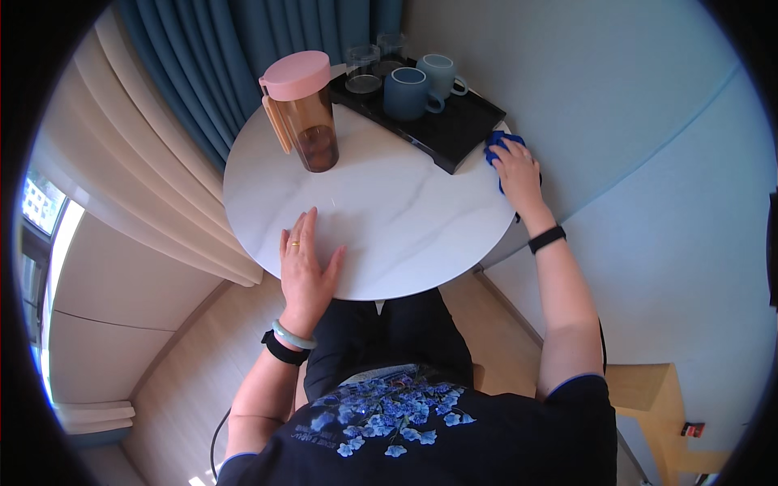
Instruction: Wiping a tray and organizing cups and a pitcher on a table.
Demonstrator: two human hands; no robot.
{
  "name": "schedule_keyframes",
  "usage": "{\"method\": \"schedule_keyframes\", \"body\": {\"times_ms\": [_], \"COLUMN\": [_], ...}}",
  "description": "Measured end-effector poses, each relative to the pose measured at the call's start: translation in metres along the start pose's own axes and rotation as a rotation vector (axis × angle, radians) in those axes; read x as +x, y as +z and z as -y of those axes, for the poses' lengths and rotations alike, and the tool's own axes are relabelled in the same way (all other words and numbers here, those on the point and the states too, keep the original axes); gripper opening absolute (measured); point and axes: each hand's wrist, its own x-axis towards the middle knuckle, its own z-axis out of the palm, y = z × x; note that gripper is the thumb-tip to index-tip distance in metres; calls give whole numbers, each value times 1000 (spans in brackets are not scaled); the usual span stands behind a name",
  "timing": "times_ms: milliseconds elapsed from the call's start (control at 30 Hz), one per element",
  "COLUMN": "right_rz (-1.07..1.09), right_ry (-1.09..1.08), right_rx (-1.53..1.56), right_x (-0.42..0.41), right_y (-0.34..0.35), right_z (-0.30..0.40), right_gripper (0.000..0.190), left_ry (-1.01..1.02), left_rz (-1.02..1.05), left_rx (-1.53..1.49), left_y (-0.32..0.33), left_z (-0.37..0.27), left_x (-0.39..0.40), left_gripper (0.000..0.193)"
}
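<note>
My right hand [516,173] presses a bunched blue cloth [497,141] onto the right rim of the round white marble-patterned table [389,206]. Just beyond it is the corner of a black tray [468,124]. Near the table's front left edge, my left hand [306,261] rests with its fingers apart and nothing in it. Farther back on the left stands an amber pitcher [313,127] with a pink lid and some dark contents at the bottom.
On the tray sit a dark blue mug [405,94], a pale blue mug [437,73] and two clear glasses [363,70], the mugs upside down. A wall [608,121] borders the table at right. Blue and cream curtains [152,164] hang at left.
</note>
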Motion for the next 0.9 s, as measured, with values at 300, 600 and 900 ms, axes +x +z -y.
{"method": "schedule_keyframes", "body": {"times_ms": [300,600,900], "right_rz": [47,108,97], "right_ry": [71,-164,-175], "right_rx": [-118,79,865], "right_x": [8,-67,-34], "right_y": [14,-51,-47], "right_z": [4,117,149], "right_gripper": [31,34,35], "left_ry": [-3,22,83], "left_rz": [-7,-16,271], "left_rx": [-10,-24,-58], "left_y": [2,0,-26], "left_z": [2,-4,-10], "left_x": [-2,-2,20], "left_gripper": [64,62,58]}}
